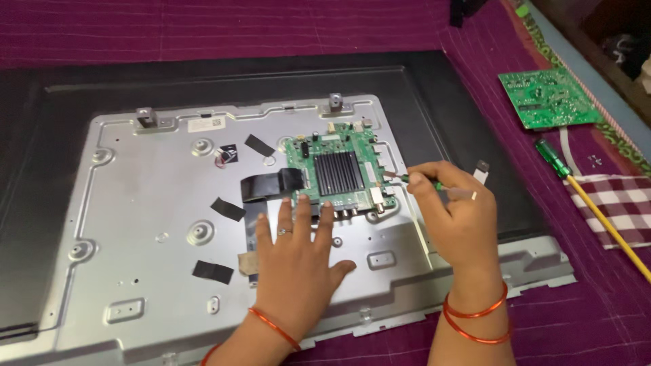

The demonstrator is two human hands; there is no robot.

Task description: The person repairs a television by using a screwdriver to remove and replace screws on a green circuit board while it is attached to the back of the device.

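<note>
Under both hands lies a grey metal back panel (149, 224). Just beyond the fingertips of the left hand (296, 261), which rests open and flat on the panel, sits a green circuit board (339, 173). At that board's right edge, the right hand (453, 210) is closed around a small screwdriver (415, 179), its tip touching the board.

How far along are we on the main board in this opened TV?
Done: back cover is off, metal chassis bare, a second green board lies aside on the cloth. In hand: right hand works a small screwdriver at the main board edge; left hand rests flat below it. Left: board is still seated.
</note>
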